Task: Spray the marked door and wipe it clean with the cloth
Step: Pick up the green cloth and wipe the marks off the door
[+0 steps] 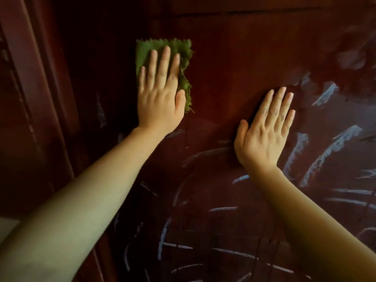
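Observation:
A dark red-brown wooden door [219,64] fills the view. White chalk marks [329,151] cover its lower and right parts; the upper middle shows none. A green cloth [145,51] with zigzag edges lies flat against the door at upper left. My left hand [160,94] presses on the cloth with straight fingers. My right hand [266,131] rests flat on the bare door to the right, fingers straight, holding nothing. No spray bottle is in view.
The door's moulded frame [30,98] runs down the left side. A pale patch of wall or floor [8,226] shows at the lower left edge.

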Demonstrator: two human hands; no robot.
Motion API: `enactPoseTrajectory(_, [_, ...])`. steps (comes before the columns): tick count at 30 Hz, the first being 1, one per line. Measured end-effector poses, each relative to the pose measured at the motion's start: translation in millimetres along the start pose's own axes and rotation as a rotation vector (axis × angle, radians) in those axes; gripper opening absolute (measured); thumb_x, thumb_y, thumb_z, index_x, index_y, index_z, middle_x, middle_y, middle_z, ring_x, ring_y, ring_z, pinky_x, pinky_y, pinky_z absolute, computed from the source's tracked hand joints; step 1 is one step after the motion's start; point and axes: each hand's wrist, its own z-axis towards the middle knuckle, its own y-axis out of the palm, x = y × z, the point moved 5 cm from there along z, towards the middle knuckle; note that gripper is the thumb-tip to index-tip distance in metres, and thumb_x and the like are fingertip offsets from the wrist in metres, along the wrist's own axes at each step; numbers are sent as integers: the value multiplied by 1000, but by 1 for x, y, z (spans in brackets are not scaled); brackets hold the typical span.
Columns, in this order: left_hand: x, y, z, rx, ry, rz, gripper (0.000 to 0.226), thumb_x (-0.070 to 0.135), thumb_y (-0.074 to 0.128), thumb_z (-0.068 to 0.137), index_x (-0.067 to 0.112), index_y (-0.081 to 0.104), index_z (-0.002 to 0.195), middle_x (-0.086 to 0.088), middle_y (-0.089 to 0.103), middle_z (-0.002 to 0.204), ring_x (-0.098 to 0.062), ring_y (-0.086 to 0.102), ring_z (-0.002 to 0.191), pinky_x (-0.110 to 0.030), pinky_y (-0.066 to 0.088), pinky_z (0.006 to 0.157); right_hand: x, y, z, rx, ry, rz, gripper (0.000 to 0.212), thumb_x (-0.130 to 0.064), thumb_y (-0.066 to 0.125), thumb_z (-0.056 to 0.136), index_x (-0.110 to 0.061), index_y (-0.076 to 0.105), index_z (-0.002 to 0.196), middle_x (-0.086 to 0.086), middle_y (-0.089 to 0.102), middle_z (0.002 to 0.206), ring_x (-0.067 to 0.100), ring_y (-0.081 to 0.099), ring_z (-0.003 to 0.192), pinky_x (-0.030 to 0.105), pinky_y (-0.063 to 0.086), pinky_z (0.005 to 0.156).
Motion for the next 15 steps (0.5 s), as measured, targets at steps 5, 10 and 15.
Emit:
enactPoseTrajectory(5, [-10,4,-16,-21,-8,14,71,40,36,95,14,14,157,-10,12,165,-31,7,153,-49,12,123,-60,7,5,-1,-72,13,78,-36,45,94,-4,13,157,19,9,164,39,4,152,51,3,123])
enactPoseTrajectory(10, [-68,5,-9,-21,11,-11,69,39,34,96,15,12,157,-9,8,166,-29,4,153,-47,8,124,-93,12,25,21,-81,27,76,-37,40,96,-7,8,158,16,4,166,37,1,152,52,1,122])
enactPoseTrajectory(15, [-140,28,-61,12,-168,-73,70,31,37,93,9,17,156,-14,11,165,-33,5,153,-52,10,124,-88,16,20,9,-66,-30,73,-37,35,99,-7,3,158,17,1,165,37,0,152,53,-1,122])
